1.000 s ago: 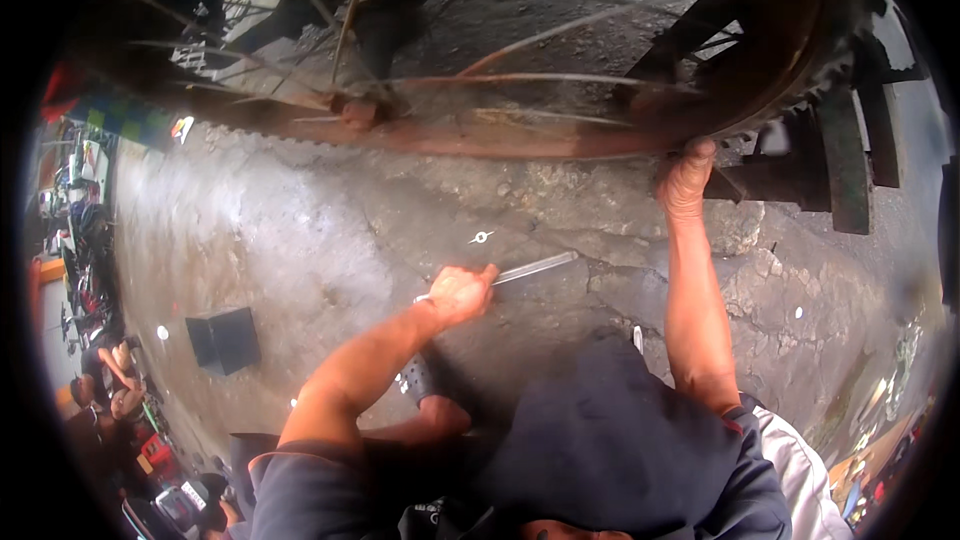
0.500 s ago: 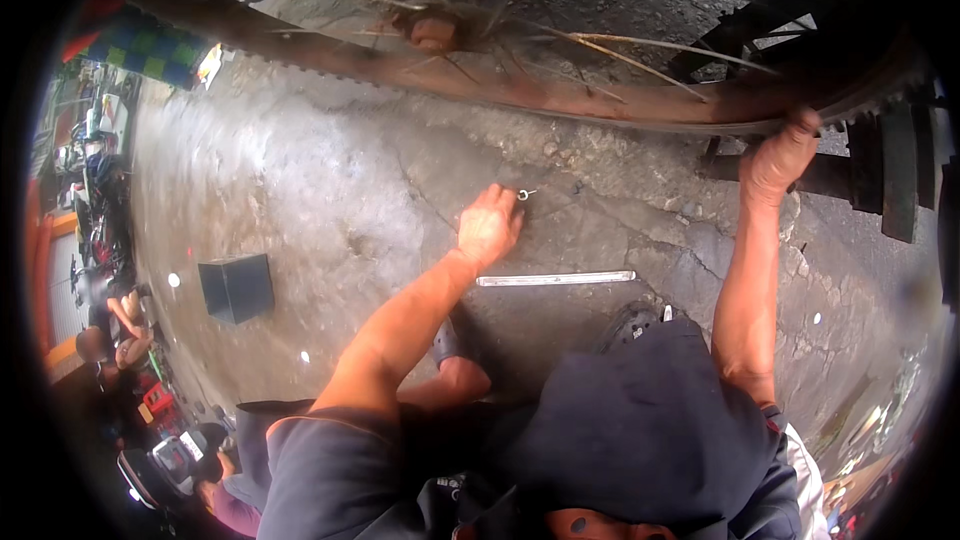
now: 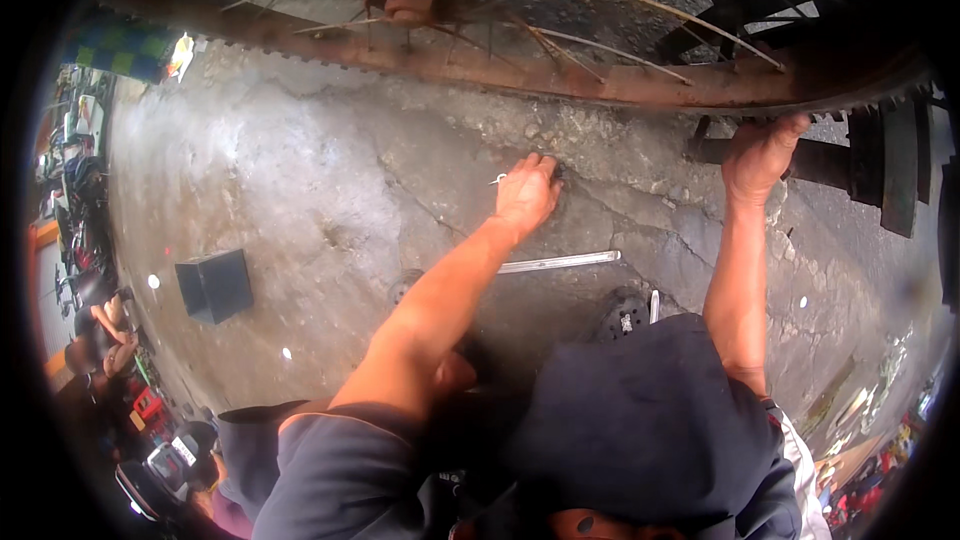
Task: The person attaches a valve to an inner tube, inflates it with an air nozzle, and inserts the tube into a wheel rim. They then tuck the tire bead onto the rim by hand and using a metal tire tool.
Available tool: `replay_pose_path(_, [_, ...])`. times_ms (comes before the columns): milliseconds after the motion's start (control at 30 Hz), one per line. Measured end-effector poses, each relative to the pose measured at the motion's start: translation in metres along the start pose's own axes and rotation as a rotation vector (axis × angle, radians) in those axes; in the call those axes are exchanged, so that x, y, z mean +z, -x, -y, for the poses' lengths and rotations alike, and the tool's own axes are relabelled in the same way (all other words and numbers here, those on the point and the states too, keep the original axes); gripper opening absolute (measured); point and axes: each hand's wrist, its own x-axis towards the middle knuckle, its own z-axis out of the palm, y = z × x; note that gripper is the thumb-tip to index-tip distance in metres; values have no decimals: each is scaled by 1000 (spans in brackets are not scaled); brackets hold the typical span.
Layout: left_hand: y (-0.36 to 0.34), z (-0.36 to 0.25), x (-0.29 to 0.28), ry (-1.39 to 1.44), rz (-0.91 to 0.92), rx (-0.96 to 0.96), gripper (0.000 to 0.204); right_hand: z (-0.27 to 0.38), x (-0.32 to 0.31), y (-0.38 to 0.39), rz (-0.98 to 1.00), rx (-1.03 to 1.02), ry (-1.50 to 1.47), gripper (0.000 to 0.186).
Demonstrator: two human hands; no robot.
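Note:
A rusty spoked wheel (image 3: 480, 78) with a knobby tyre spans the top of the view. My right hand (image 3: 760, 162) is up against the tyre's near edge at the right, thumb upward, fingers partly hidden and closed round it. Low on the concrete, my left hand (image 3: 527, 196) has its fingers curled down at the ground; whatever is under the fingertips is hidden. Beside it on the left lies a small pale ring-shaped metal piece (image 3: 499, 179). Nearer to me rests a long, flat silver bar (image 3: 565, 262), partly covered by my left forearm.
A dark box (image 3: 216, 286) stands on the concrete floor (image 3: 290, 180) at the left. A black metal stand (image 3: 865, 175) is under the wheel's right side. My shoe (image 3: 627, 318) is close to the bar. People (image 3: 105, 325) and parked motorcycles (image 3: 85, 170) line the far left.
My left hand has moved right and farther away, past the small ring piece, onto the spot where a small dark thing lay. My right hand stays at the tyre. The whole view has shifted slightly.

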Motion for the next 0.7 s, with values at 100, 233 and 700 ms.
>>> replay_pose_path(100, [-9,-13,13,58,46,-151,29,-10,-1,18,-222,43,384,74])
replay_pose_path(233, [-17,-11,15,33,127,-188,36,-32,-4,46,-208,181,48,70])
replay_pose_path(700, [-8,0,15,-26,179,-44,34,-23,-6,30,-184,284,302,58])
